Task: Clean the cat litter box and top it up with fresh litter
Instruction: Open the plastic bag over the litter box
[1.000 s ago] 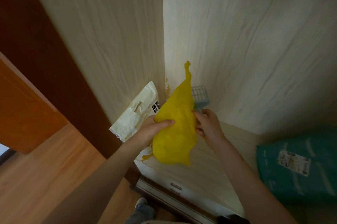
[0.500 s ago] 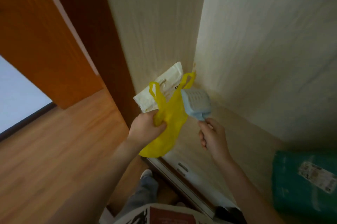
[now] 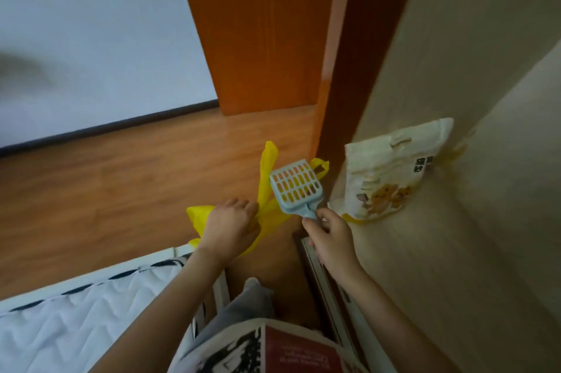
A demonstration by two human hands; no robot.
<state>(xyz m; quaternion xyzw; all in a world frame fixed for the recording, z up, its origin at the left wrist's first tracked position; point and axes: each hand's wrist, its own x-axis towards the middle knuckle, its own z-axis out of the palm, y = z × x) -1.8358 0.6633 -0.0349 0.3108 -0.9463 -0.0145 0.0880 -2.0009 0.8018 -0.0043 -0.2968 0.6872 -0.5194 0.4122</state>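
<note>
Near the frame's center, my left hand (image 3: 229, 225) grips a yellow bag (image 3: 267, 190); my right hand (image 3: 329, 236) pinches a blue scoop (image 3: 296, 187) by its handle.

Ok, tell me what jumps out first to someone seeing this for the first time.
The bright yellow plastic bag gripped in the left hand at centre, with the pale blue slotted litter scoop held by its handle in the right hand just beside it. A white litter bag leans against the pale wall at right.
</note>
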